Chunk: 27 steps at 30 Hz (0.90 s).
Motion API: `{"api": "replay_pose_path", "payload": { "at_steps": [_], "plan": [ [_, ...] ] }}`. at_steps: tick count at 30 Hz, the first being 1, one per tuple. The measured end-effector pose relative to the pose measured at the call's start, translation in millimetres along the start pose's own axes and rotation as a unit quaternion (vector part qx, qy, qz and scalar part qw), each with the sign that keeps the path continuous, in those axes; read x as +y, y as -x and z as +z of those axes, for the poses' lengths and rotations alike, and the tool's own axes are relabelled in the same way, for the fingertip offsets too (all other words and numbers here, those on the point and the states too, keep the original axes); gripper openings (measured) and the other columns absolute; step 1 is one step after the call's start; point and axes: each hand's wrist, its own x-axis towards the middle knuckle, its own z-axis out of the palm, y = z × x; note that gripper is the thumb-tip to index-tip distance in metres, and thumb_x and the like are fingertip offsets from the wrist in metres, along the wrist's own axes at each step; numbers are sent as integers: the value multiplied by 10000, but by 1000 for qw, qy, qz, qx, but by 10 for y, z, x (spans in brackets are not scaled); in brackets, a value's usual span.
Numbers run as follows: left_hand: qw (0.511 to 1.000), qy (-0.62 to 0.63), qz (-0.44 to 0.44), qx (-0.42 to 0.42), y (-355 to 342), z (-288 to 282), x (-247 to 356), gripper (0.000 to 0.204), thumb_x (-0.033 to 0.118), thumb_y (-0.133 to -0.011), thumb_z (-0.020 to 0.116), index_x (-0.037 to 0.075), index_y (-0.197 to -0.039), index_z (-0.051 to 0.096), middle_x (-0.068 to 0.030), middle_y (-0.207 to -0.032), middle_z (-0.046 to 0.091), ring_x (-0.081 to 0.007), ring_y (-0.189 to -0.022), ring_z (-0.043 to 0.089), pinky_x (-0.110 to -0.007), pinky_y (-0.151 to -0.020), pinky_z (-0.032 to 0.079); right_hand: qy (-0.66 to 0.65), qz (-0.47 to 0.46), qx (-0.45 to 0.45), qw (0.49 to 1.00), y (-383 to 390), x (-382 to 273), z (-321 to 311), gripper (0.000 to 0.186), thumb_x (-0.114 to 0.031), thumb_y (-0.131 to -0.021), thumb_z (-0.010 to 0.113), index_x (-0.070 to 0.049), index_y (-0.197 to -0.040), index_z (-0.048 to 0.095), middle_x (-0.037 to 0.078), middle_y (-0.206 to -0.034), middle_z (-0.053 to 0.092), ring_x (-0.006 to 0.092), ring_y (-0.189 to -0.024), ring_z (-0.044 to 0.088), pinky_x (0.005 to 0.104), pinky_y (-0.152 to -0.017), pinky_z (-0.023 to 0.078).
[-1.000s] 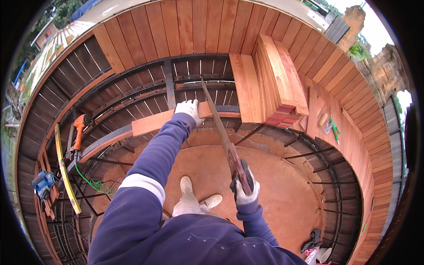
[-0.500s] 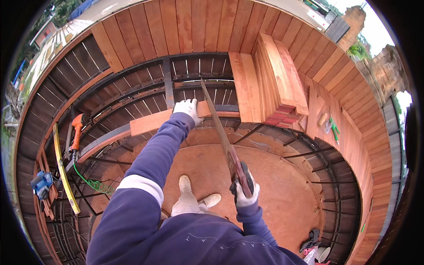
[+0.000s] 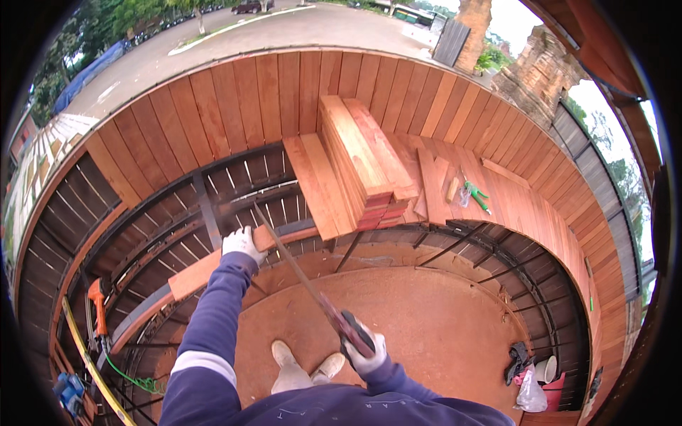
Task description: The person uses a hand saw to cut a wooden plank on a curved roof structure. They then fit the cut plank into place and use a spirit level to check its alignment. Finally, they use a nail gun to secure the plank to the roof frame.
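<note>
The left hand [image 3: 243,243], in a pale glove, lies over the right part of a reddish plank [image 3: 193,275] left of the middle of the frame, its grip clamped on the wood with the fingers over the far edge. The plank rests along a curved dark metal frame [image 3: 207,216]. The right hand [image 3: 366,351], in a pale and dark glove, has its grip closed around the handle of a handsaw [image 3: 302,278] in the lower middle; the blade slants to the upper left and passes at the plank's right end, though whether it touches cannot be told. Right of the blade's tip, a stack of boards [image 3: 359,167] stands on the curved wooden counter [image 3: 529,206]. Further right on that counter lie a small wooden block [image 3: 452,189] and a green-handled tool [image 3: 480,201]. At the lower left are an orange tool [image 3: 98,305], a coiled green hose [image 3: 145,385], a long yellow bar [image 3: 87,357] and a blue tool [image 3: 69,392]. Two light shoes [image 3: 283,353] stand on the reddish-brown floor [image 3: 426,312]. A pale bucket [image 3: 546,369], a dark crumpled thing [image 3: 517,361] and a clear bag [image 3: 532,392] sit together at the lower right.
</note>
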Motion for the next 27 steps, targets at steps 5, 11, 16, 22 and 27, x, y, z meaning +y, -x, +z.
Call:
{"api": "replay_pose_path", "payload": {
  "at_steps": [5,11,16,22,27],
  "plan": [
    [999,-43,3,-6,-49,89,56,784,533,-785,786,52,-1356,547,-158,-1313,638,-306,-1249,598,-414,-1063,472,-17,15,-4,1000,-156,22,66,569,-70,-881,700,-39,-1435,569,201,-1271,689,335,-1086,715,375,-928,555],
    [999,-42,-3,3,-11,51,27,737,513,-800,780,50,-1329,558,-148,-1309,644,-305,-1248,598,-417,-1072,467,-1,-127,50,991,-770,-29,381,518,-41,-923,676,18,-1423,553,124,-954,721,94,-768,630,283,-742,544],
    [1000,-14,12,14,-45,199,-46,724,514,-798,775,64,-1326,566,-153,-1280,652,-306,-1223,613,-429,-1046,480,-34,27,3,999,153,-49,-29,565,-13,-885,647,-8,-1444,563,161,-1110,732,178,-832,707,286,-789,560],
    [998,-37,16,-41,-7,-35,86,764,521,-818,767,64,-1390,547,-143,-1348,621,-288,-1259,602,-400,-1051,480,-52,-63,37,996,-702,12,399,509,-3,-921,639,16,-1425,568,66,-907,679,101,-704,595,280,-655,528],
    [999,-28,-4,-43,26,20,-7,754,536,-805,766,70,-1359,552,-141,-1300,638,-298,-1244,604,-403,-1055,479,-107,-5,8,994,-401,-126,279,528,29,-922,630,22,-1443,551,48,-928,668,76,-736,586,261,-666,517]
  ]
}}
